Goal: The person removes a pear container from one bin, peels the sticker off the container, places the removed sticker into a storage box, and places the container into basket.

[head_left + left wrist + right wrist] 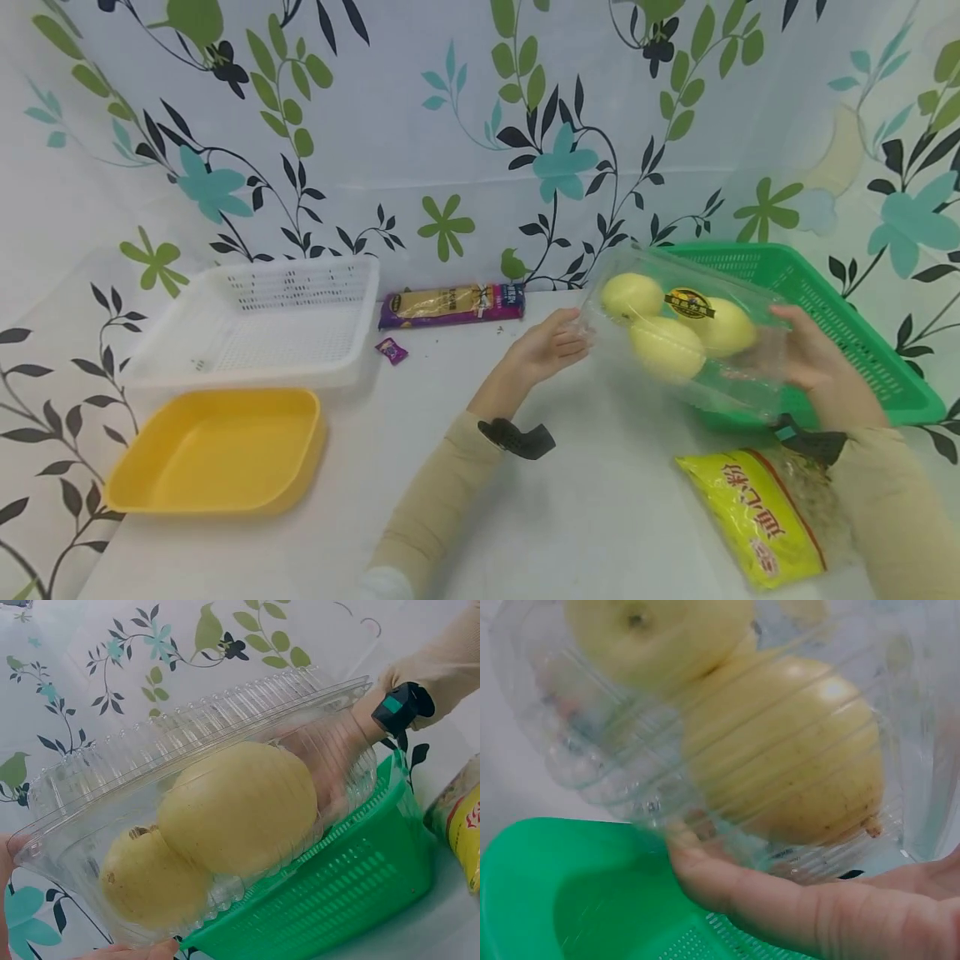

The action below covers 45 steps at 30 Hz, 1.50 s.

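Note:
A clear plastic box with 3 pale yellow round fruits inside hangs tilted in the air, between both hands. A black and gold sticker is on its lid. My left hand grips the left end, and my right hand grips the right end. In the left wrist view, the box's ribbed wall and two fruits show close up, with the right hand partly seen through the plastic. The right wrist view shows right-hand fingers under the box.
Behind and below the box stands a green basket. A yellow and clear bag of pasta lies at front right. At left are a white basket and a yellow tray. A purple packet and a small purple wrapped candy lie at the back.

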Each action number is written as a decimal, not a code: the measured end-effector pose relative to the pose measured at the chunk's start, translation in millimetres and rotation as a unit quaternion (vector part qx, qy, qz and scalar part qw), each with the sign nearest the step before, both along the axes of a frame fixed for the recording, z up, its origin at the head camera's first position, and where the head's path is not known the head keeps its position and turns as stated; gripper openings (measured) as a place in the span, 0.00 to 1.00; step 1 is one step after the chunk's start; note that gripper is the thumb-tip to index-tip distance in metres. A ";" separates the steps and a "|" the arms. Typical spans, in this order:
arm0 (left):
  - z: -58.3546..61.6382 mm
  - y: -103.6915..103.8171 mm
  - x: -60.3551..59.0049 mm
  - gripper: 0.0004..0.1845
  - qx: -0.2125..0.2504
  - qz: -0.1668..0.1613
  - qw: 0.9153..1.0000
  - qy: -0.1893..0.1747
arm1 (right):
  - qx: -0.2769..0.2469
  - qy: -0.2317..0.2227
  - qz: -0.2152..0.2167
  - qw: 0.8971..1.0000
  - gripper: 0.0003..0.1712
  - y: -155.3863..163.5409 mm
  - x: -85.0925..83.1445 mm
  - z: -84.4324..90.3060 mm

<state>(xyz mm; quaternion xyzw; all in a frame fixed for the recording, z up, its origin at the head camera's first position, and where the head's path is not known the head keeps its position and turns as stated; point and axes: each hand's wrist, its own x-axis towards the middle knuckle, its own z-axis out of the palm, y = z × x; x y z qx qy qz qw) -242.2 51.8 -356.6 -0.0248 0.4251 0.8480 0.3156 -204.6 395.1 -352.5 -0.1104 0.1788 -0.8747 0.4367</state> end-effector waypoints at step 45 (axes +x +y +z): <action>-48.4 -191.9 100.8 0.10 -0.099 0.051 0.991 0.076 | 0.301 0.247 -0.186 0.902 0.13 -181.6 12.2 -30.3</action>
